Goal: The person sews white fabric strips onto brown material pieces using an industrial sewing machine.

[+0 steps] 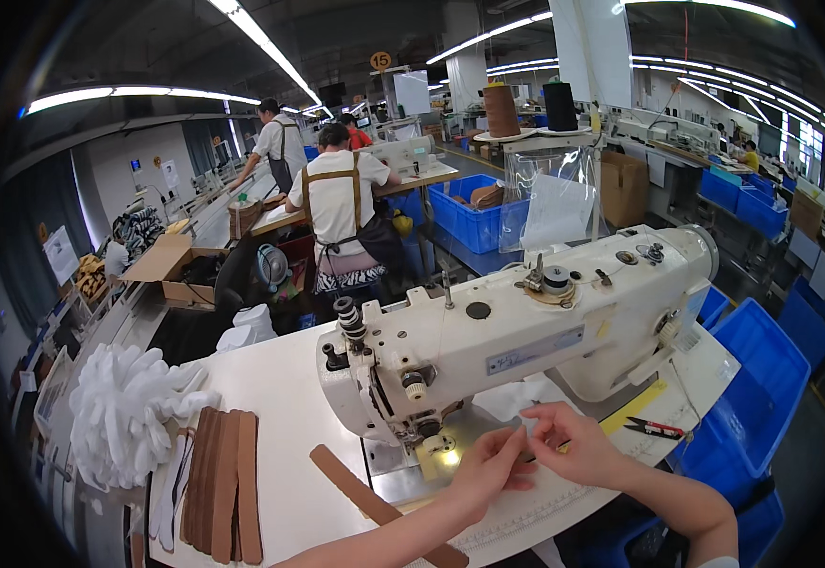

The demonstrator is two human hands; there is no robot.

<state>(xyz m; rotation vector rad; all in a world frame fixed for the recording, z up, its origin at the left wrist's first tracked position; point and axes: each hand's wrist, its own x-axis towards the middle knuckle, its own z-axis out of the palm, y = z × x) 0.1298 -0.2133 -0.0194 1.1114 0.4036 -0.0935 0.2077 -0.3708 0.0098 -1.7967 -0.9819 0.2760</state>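
My left hand (pixel 491 468) and my right hand (pixel 575 447) meet fingertip to fingertip just right of the needle area of a white industrial sewing machine (pixel 517 327). Both are closed in a pinch. Whatever lies between the fingers is too small to make out. A single brown strip (pixel 360 488) lies slantwise on the white sewing table (pixel 299 379), partly covered by my left forearm. Further left, several brown strips (pixel 226 473) are laid side by side. The machine's lamp lights the plate under the needle.
Left of the strips is a heap of white gloves (pixel 124 417). Black-and-red thread snips (pixel 654 428) lie at the table's right. Brown and black thread cones (pixel 502 111) stand behind the machine. Blue bins (pixel 753 379) sit at right. Ahead, a person in an apron (pixel 341 208) works at another machine.
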